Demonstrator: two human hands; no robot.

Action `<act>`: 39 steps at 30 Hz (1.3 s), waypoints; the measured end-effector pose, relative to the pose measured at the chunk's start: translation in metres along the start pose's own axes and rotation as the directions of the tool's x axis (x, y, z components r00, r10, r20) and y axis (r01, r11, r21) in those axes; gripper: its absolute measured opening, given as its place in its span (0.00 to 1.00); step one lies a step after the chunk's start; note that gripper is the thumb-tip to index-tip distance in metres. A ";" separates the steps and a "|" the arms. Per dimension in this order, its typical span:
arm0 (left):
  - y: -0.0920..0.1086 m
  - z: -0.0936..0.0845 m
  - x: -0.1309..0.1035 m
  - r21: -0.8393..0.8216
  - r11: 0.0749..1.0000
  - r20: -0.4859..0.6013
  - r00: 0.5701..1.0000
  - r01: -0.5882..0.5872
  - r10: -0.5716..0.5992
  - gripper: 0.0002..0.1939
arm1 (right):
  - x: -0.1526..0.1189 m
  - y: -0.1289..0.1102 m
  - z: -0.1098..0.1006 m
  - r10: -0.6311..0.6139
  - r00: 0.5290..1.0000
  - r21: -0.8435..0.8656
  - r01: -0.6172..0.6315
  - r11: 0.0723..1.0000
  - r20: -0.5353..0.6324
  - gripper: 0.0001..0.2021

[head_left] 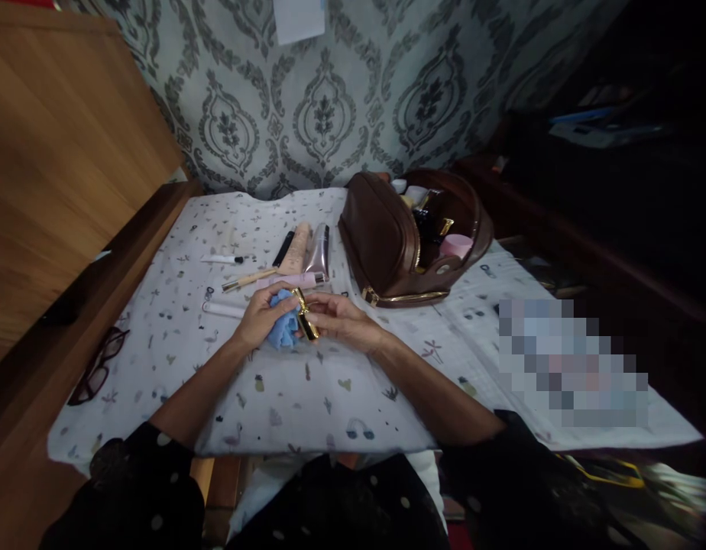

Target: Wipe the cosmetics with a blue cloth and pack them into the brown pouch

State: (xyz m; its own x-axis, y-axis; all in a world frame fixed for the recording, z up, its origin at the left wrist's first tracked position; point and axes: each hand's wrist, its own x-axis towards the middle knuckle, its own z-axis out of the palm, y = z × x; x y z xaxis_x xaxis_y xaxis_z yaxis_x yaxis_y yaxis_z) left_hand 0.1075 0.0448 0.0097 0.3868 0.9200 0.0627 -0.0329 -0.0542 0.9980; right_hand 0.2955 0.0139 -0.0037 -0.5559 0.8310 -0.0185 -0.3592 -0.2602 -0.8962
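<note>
My left hand [255,315] is closed around a crumpled light-blue cloth [283,330], just above the white printed tablecloth. Shiny gold metal, which looks like a lipstick tube [309,328], sits between the cloth and my right hand [347,322], whose fingers grip it from the right. Whether the gold pieces are one item or two parts is hard to make out. Right behind the hands lie a pale pink tube [293,280], a beige tube [296,248], a silvery tube [318,250] and a black tube [283,248]. A white stick [222,309] lies beside my left hand.
A brown bag [381,237] stands unzipped at the back right, with cosmetics and a pink jar [456,245] inside. Dark-framed glasses [98,368] rest at the left edge. A wooden panel [60,153] rises on the left; patterned wallpaper [324,114] covers the back.
</note>
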 end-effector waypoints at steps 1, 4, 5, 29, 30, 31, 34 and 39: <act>-0.002 0.000 0.000 0.017 1.000 0.006 1.000 0.003 -0.003 0.22 | 0.000 0.001 0.000 0.009 1.000 -0.012 -0.009 1.000 -0.006 0.27; -0.007 0.000 0.000 0.065 0.998 -0.006 1.000 0.010 -0.010 0.24 | 0.000 0.003 0.000 0.019 1.000 -0.054 -0.019 0.998 -0.006 0.30; -0.008 0.000 -0.001 0.078 0.997 -0.028 1.000 0.014 -0.012 0.25 | 0.001 0.003 0.001 0.017 1.000 -0.067 -0.017 0.998 -0.002 0.30; 0.001 0.008 0.000 0.222 0.975 0.033 0.999 -0.016 0.009 0.18 | 0.001 -0.001 -0.003 -0.116 0.989 -0.067 0.110 0.992 -0.093 0.23; 0.001 0.008 0.001 0.242 0.970 0.022 0.999 -0.031 0.027 0.18 | 0.001 -0.001 -0.003 -0.115 0.989 -0.072 0.108 0.992 -0.098 0.23; 0.000 0.008 0.001 0.263 0.964 0.005 0.999 -0.046 0.046 0.17 | 0.002 -0.001 -0.003 -0.114 0.988 -0.077 0.106 0.991 -0.107 0.22; -0.002 0.008 0.000 0.306 0.951 -0.037 0.997 -0.050 0.064 0.17 | 0.003 -0.001 -0.004 -0.137 0.976 -0.129 0.116 0.985 -0.170 0.22; 0.001 0.011 -0.006 0.185 0.982 0.126 0.992 -0.047 0.024 0.23 | 0.004 -0.001 -0.004 -0.263 0.917 -0.267 0.184 0.946 -0.301 0.21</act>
State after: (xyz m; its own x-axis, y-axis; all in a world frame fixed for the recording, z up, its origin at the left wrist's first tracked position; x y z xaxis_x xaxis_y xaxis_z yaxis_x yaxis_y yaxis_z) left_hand 0.1146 0.0347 0.0104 0.4987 0.8623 0.0875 0.1199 -0.1686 0.9784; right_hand 0.2965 0.0192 -0.0049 -0.1893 0.9782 0.0857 -0.2417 0.0382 -0.9696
